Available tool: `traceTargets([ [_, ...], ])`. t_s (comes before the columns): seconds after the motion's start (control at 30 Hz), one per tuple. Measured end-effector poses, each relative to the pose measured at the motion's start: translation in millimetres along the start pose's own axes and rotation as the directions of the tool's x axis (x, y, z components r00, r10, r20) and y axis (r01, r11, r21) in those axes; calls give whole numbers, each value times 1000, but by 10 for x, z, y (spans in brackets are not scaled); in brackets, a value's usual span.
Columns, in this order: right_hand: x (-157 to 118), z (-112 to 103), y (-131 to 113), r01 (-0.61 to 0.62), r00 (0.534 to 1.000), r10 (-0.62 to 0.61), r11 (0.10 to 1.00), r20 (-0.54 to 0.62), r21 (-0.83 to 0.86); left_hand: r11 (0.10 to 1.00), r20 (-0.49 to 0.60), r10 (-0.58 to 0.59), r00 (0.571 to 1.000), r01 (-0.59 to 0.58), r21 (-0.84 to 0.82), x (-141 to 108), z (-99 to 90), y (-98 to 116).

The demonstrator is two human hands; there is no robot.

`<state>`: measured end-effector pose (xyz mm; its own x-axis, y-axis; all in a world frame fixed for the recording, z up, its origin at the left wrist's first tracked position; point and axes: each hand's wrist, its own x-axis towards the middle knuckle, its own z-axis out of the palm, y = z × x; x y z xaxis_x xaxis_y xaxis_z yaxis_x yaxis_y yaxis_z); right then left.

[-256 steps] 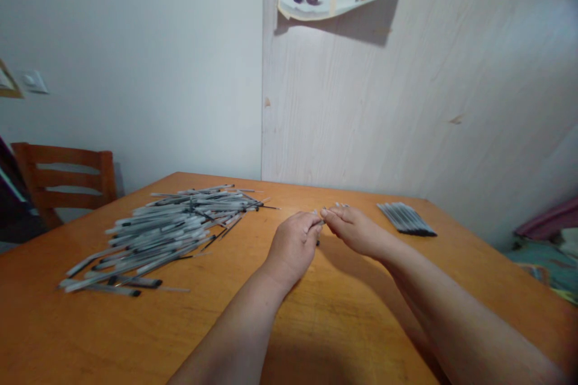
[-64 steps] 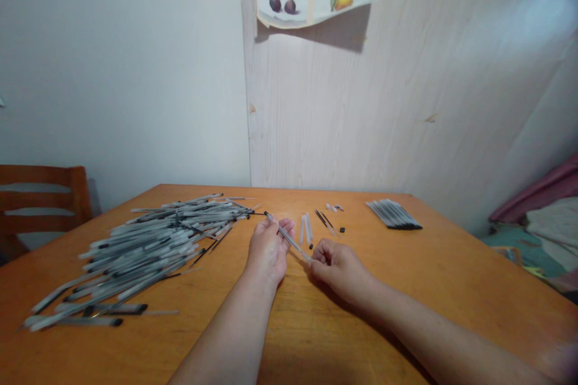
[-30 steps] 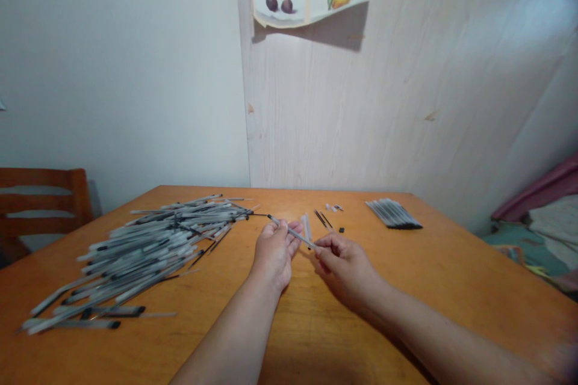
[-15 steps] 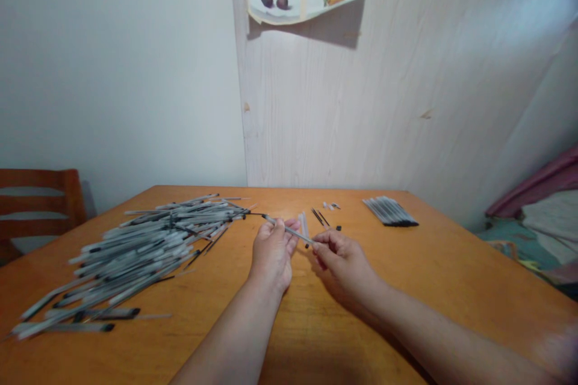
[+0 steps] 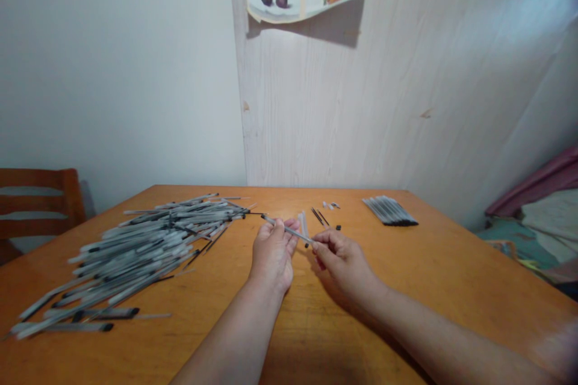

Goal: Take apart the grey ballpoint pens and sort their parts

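A slim pen with a grey-white barrel is held slantwise over the middle of the table. My left hand pinches its barrel between thumb and fingers, and a dark end pokes out at the upper left. At the lower right end, my right hand closes its thumb and fingertips on the tip. Just behind my hands lie some clear tubes, partly hidden by my left fingers. Thin black refills, a small black cap and several small whitish pieces are a little farther back.
A large loose heap of pens and pen parts covers the left of the wooden table. At the back right, several pens lie in a neat row. A wooden chair stands at left, and folded cloth lies beyond the right edge.
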<state>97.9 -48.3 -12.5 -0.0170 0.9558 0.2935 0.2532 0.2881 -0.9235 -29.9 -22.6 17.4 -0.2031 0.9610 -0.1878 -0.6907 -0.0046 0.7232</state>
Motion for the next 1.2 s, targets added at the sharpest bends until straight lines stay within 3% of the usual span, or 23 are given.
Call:
traceTargets([
  [0.23,16,-24,53,63,998,-63,995,-4,-81,1000,-9,2,1000,-2,-12,-26,14,0],
  [0.77,5,20,59,54,998,-54,998,8,20,999,14,31,999,-31,40,-37,17,23],
  [1.0,27,88,170,36,998,-40,995,43,98,989,115,91,989,-103,110,-19,-17,8],
  [1.2,68,8,168,18,995,-20,1000,94,24,945,233,172,957,-227,236,-25,-54,-27],
])
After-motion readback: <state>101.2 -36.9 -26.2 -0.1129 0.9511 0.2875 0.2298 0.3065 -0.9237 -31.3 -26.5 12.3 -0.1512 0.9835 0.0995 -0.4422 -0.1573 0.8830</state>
